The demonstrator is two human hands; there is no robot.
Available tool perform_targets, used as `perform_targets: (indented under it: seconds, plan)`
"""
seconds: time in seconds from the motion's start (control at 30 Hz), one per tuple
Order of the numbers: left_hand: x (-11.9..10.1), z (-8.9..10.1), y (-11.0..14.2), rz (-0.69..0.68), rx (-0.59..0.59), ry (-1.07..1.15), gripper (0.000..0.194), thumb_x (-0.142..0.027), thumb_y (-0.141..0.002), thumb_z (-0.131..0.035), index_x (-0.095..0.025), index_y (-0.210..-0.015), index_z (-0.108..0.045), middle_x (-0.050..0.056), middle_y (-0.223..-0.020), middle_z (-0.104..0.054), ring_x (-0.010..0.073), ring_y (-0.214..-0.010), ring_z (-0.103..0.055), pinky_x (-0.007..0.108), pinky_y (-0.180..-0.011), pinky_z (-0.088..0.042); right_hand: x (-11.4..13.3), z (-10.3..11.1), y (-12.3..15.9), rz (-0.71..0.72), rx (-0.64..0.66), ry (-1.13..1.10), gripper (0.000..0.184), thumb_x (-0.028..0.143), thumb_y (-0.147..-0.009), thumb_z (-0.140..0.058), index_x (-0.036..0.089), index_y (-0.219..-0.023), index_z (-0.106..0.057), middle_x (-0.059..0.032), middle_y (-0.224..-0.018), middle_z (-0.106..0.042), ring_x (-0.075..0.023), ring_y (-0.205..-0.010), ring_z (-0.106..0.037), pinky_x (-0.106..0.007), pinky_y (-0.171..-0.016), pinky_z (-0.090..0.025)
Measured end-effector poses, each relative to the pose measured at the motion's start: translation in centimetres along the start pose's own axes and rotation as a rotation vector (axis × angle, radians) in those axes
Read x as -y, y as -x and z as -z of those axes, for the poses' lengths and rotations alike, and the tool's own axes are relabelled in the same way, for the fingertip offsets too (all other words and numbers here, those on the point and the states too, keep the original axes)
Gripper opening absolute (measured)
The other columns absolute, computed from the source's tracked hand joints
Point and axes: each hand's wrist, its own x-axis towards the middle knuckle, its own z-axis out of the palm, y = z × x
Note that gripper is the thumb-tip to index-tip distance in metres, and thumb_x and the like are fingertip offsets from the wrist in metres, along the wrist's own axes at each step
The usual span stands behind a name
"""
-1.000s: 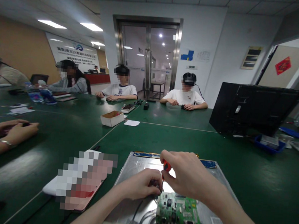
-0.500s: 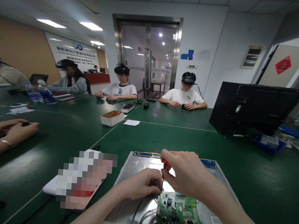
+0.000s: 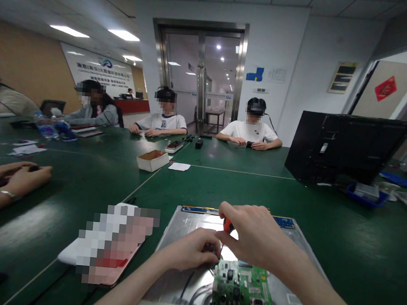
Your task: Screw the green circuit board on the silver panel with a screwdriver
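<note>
My right hand (image 3: pixel 258 233) is closed round the orange-and-black handle of a screwdriver (image 3: pixel 228 225), held upright with its shaft pointing down. The tip is near the upper left corner of a green circuit board (image 3: pixel 243 289). That board lies on a silver metal panel (image 3: pixel 179 224) with a narrow blue board (image 3: pixel 285 222) along its far edge. Curled fingers of my left hand (image 3: pixel 197 249) meet beside the screwdriver's shaft, close to the board's corner; what they pinch, if anything, is hidden. Grey cables (image 3: pixel 196 298) run over the panel left of the board.
Left of the panel lie a white object (image 3: pixel 69 253) and a pink phone-like object (image 3: pixel 107 277), partly blurred. A co-worker's hands (image 3: pixel 26 179) are further left. Ahead stand a small open box (image 3: pixel 152 161) and a white paper (image 3: pixel 179 167). A black monitor (image 3: pixel 346 148) stands at the right, beside a blue tray (image 3: pixel 367 195).
My right hand has shifted very slightly on the screwdriver handle. My left hand and the circuit board stay in nearly the same place.
</note>
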Motion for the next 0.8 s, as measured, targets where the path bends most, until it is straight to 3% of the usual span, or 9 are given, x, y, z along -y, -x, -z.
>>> perform_targets:
  seconds: [0.8]
  plan:
    - [-0.02, 0.16, -0.01, -0.033, -0.018, -0.041, 0.014, -0.006, -0.069, -0.062, -0.016, -0.079, -0.063, -0.002, -0.074, -0.062, 0.0151, -0.069, -0.056, 0.022, -0.062, -0.042, -0.25, -0.53, -0.15, 0.003, -0.04, -0.013, 0.016, 0.018, -0.079, -0.064, 0.02, -0.094, -0.058, -0.0001, -0.082, -0.075, -0.0182, -0.067, -0.066, -0.027, -0.052, -0.016]
